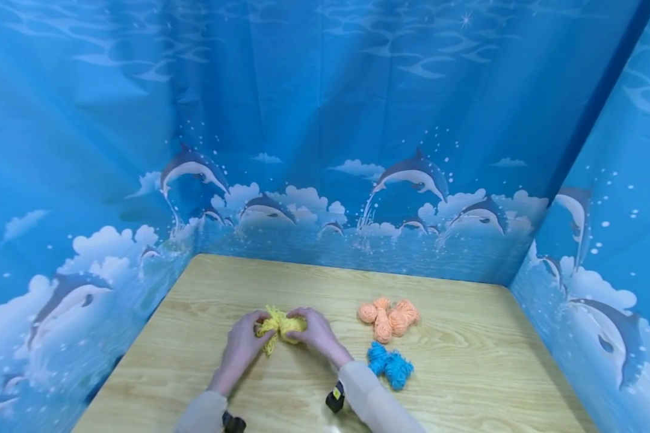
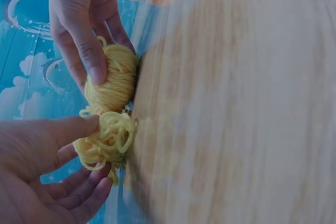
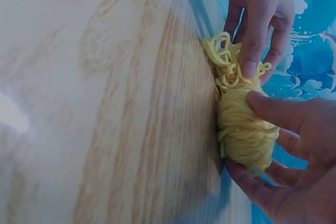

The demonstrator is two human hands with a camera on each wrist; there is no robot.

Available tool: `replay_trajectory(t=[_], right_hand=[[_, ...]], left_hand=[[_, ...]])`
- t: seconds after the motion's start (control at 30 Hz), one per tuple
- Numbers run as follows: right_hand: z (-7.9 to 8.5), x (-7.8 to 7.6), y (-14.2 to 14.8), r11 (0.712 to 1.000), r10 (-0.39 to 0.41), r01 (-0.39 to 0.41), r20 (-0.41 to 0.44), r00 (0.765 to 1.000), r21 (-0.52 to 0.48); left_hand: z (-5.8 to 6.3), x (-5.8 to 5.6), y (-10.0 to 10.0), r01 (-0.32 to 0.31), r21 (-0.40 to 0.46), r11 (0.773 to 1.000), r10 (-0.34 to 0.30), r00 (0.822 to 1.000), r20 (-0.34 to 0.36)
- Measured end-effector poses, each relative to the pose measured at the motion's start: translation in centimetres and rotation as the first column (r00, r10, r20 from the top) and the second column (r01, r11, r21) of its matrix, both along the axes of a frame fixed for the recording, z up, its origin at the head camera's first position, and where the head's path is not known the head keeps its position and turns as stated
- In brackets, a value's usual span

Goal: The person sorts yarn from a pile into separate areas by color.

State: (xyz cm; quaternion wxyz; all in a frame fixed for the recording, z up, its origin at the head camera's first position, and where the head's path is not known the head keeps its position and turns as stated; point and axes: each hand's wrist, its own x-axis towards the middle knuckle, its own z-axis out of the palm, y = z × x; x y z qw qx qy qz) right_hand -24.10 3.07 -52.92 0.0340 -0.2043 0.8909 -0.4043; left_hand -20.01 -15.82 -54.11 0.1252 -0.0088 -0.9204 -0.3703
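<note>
Both hands are on yellow yarn (image 1: 292,326) low over the wooden table. In the left wrist view, my left hand (image 2: 42,166) pinches a loose, loopy bundle of yellow yarn (image 2: 113,137) between thumb and fingers. My right hand (image 1: 315,331) grips a neatly wound yellow yarn ball (image 3: 247,129), its thumb on top and fingers around the far side. The loopy bundle and the wound ball touch each other; whether one strand joins them cannot be told.
Several peach yarn balls (image 1: 398,322) lie together to the right of the hands. Closer to the person are blue yarn bundles (image 1: 396,368), beside the right sleeve (image 1: 371,391). A blue dolphin-print curtain (image 1: 325,120) stands around the wooden table (image 1: 466,349).
</note>
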Motion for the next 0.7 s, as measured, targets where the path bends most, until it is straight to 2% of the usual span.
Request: replay_trajectory(t=[0.17, 0.4, 0.7], right_hand=[[-0.1, 0.2, 0.0, 1.0, -0.01, 0.01, 0.011, 1.0, 0.003], [0.2, 0.6, 0.4, 1.0, -0.004, 0.004, 0.001, 1.0, -0.015], [0.7, 0.6, 1.5, 1.0, 0.005, -0.005, -0.031, 1.0, -0.014]], left_hand=[[0.1, 0.3, 0.0, 0.006, 0.001, 1.0, -0.006, 1.0, -0.018], [0.2, 0.8, -0.2, 0.018, -0.01, 1.0, -0.019, 0.995, -0.099], [0.3, 1.1, -0.4, 0.01, 0.001, 1.0, -0.01, 0.996, -0.09]])
